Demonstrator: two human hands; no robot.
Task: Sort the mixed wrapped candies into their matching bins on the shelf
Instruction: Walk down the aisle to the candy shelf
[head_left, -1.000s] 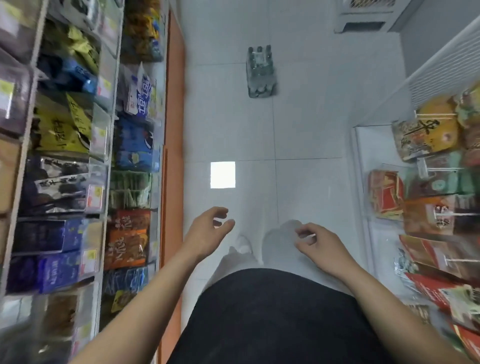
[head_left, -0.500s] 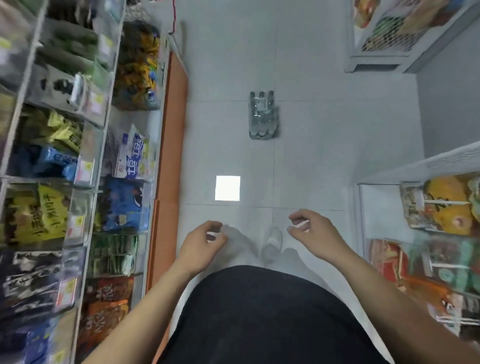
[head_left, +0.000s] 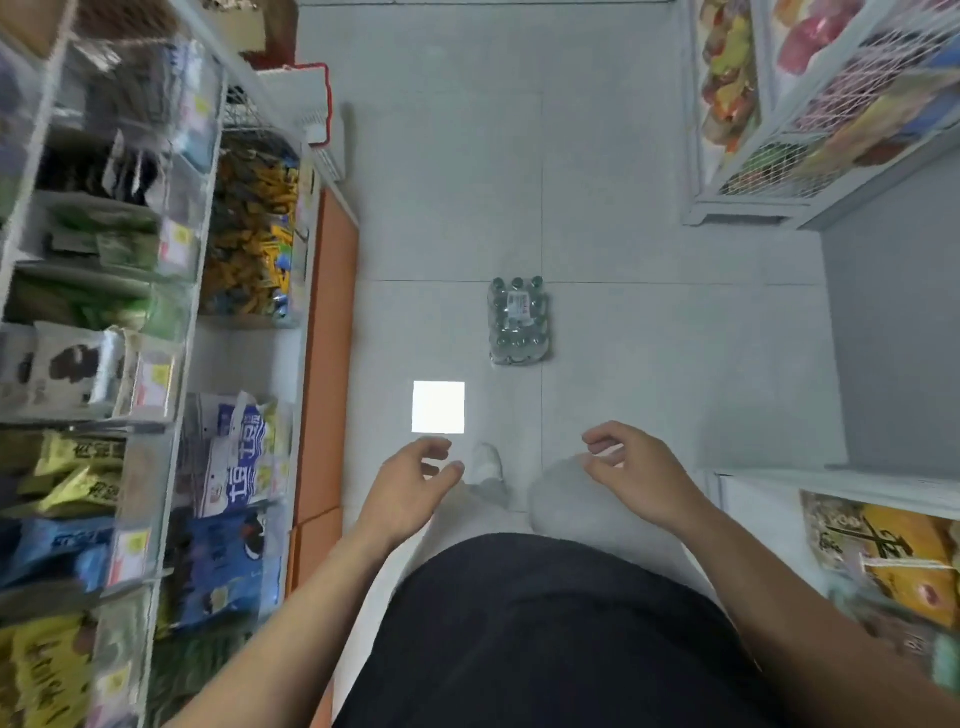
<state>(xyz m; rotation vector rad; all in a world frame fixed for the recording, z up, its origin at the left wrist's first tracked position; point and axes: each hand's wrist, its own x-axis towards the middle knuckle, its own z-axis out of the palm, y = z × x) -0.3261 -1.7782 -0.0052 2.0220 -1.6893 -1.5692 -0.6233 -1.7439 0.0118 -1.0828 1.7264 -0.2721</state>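
Note:
I stand in a shop aisle looking down at the floor. My left hand (head_left: 410, 483) hangs in front of me with loosely curled fingers and holds nothing. My right hand (head_left: 631, 473) is the same, empty and relaxed, a little farther right. On my left runs a shelf of clear bins (head_left: 176, 291) filled with wrapped sweets and snack packs. One bin (head_left: 249, 228) holds many yellow and blue wrapped candies. Both hands are apart from the shelf.
A shrink-wrapped pack of water bottles (head_left: 517, 322) stands on the tiled floor ahead. An orange kick panel (head_left: 327, 364) lines the left shelf's base. A white wire rack (head_left: 810, 104) of fruit-print packs is far right, and snack bags (head_left: 893, 561) near right.
The view has moved forward along the aisle, so the bottle pack now lies closer. Both hands stayed in front of me, empty, with the right one lifted slightly.

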